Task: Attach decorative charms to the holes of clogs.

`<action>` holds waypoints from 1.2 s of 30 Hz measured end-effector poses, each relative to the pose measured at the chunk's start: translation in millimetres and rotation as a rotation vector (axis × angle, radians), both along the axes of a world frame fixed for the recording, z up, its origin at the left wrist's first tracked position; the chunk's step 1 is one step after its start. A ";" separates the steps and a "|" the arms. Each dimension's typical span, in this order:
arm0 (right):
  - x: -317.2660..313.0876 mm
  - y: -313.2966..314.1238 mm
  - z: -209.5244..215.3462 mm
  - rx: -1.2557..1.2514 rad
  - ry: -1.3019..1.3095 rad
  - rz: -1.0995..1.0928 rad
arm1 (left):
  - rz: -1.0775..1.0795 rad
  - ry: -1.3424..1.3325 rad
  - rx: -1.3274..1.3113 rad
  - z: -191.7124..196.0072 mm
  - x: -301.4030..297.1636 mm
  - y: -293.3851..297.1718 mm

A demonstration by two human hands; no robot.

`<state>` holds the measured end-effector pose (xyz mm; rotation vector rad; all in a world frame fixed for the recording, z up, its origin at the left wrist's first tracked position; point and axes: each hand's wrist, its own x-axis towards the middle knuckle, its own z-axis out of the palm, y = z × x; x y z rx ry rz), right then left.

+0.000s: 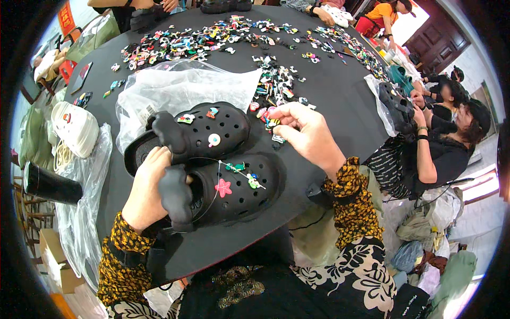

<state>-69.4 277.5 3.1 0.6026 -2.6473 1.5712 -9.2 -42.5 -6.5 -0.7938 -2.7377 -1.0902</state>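
Observation:
Two black clogs [236, 183] stand side by side on the dark table in front of me, toes to the right. Each has small charms on top, among them a pink starfish charm [223, 187] on the near clog. My left hand [147, 186] is closed at the heel straps between the clogs; its fingertips are partly hidden. A thin wire-like tool [241, 171] with a loop crosses the near clog. My right hand [308, 133], thumb and forefinger bent together, is on small colourful charms [273, 123] at the near end of a pile, pinching one.
Loose charms [212, 40] spread across the far table. A clear plastic bag [175, 87] lies behind the clogs. At left are a white clog [75, 128] and a black cylinder [53, 183]. Co-workers sit at right, one holding a dark clog [397, 109].

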 end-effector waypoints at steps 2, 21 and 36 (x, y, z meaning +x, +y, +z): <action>3.3 -3.7 -1.6 0.057 0.191 -0.015 | 0.025 0.071 -0.072 -0.8 2.7 -1.1; 32.7 -11.3 -3.2 -0.524 -0.258 0.024 | -0.002 -0.011 -0.022 -11.2 2.2 -6.2; 74.7 -29.0 12.4 -0.848 -0.383 0.186 | 0.233 0.296 0.105 74.8 56.7 35.2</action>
